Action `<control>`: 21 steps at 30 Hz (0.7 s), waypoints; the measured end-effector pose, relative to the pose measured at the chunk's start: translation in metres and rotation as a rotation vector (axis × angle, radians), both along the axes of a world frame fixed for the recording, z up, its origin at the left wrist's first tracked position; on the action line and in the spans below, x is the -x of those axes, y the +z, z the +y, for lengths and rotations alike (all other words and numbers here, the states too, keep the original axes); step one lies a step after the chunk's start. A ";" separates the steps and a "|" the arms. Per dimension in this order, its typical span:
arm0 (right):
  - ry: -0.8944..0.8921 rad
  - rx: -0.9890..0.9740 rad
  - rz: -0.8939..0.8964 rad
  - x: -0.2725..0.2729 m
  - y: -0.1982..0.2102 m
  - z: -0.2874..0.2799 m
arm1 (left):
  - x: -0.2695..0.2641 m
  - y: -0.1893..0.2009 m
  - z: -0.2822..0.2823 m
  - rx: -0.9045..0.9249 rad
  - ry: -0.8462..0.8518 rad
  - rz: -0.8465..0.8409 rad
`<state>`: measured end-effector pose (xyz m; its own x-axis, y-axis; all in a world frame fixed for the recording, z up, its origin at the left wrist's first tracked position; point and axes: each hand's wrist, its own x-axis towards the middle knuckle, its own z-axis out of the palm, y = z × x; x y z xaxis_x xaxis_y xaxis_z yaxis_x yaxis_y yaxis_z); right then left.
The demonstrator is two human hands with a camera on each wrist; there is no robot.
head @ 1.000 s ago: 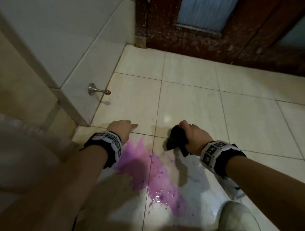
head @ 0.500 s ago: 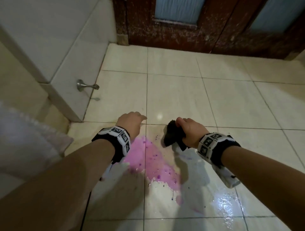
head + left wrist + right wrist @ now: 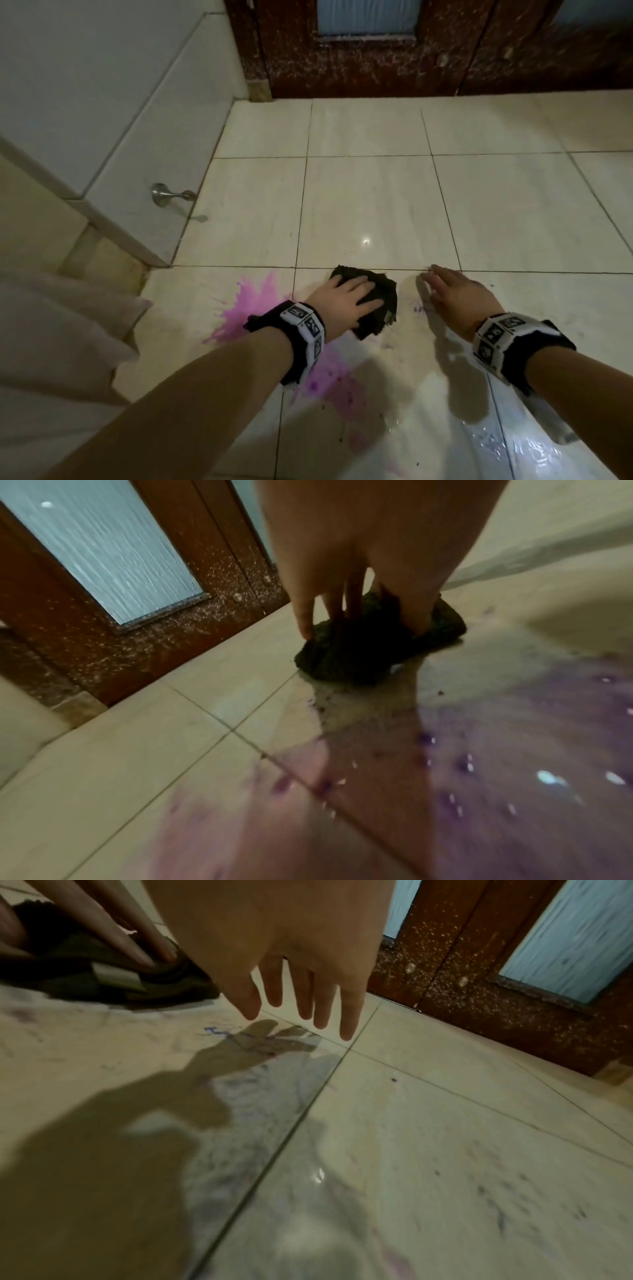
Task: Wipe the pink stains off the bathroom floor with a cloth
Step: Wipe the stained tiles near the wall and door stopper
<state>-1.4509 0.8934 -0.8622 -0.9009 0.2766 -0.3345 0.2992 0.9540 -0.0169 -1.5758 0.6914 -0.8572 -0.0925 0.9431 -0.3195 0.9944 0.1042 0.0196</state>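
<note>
A dark cloth [image 3: 383, 294] lies spread on the pale tiled floor [image 3: 376, 205], just right of a pink stain [image 3: 253, 305] that runs back under my left wrist. My left hand [image 3: 346, 301] presses flat on the cloth with straight fingers [image 3: 304, 615]; the cloth [image 3: 342, 658] bunches under them, and the pink puddle [image 3: 514, 737] lies close behind. My right hand [image 3: 455, 294] is open with spread fingers [image 3: 346, 1015], low over the floor right of the cloth [image 3: 171, 988], holding nothing. Faint purple smears [image 3: 219, 1033] mark the tile beneath it.
A dark red door with frosted glass [image 3: 376, 68] closes the far side. A metal door stop [image 3: 168, 196] sticks out of the white wall panel at left. Pale fabric [image 3: 51, 342] lies at the near left. The floor at the near right is wet and shiny [image 3: 513, 445].
My right hand has let go of the bunched cloth, opened and moved right. The cloth now lies spread on the floor, and my left hand has moved onto it.
</note>
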 end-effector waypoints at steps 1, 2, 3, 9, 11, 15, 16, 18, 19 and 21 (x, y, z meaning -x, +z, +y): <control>-0.015 0.006 0.005 -0.006 -0.002 0.001 | -0.002 -0.003 0.010 0.067 0.026 0.050; -0.026 0.012 0.016 -0.012 -0.005 0.001 | -0.001 -0.005 0.018 0.084 0.055 0.081; -0.040 0.019 0.032 -0.018 -0.006 0.001 | 0.001 -0.005 0.026 0.086 0.063 0.098; 0.065 -0.006 0.270 -0.043 -0.014 0.002 | 0.005 0.006 0.042 0.094 0.172 -0.036; 0.091 -0.016 0.309 -0.042 -0.014 0.000 | 0.001 0.009 0.043 0.075 0.181 -0.028; 0.094 -0.030 0.393 -0.028 -0.015 -0.011 | 0.013 0.018 0.021 -0.055 0.300 -0.047; 0.094 -0.014 0.409 -0.023 -0.015 -0.016 | 0.022 0.021 0.010 -0.085 0.353 -0.053; 0.128 -0.003 0.447 -0.009 -0.016 -0.026 | 0.044 0.026 -0.022 -0.119 0.466 -0.033; 0.160 -0.010 0.461 -0.002 -0.016 -0.030 | 0.057 0.028 -0.041 -0.127 0.531 -0.005; 0.205 0.006 0.481 0.014 -0.016 -0.040 | 0.080 0.031 -0.083 -0.130 0.675 0.049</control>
<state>-1.4653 0.8536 -0.8785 -0.9886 0.0780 0.1291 0.0637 0.9917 -0.1116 -1.6560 0.6088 -0.8264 -0.6843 0.7046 -0.1880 0.7130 0.7005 0.0302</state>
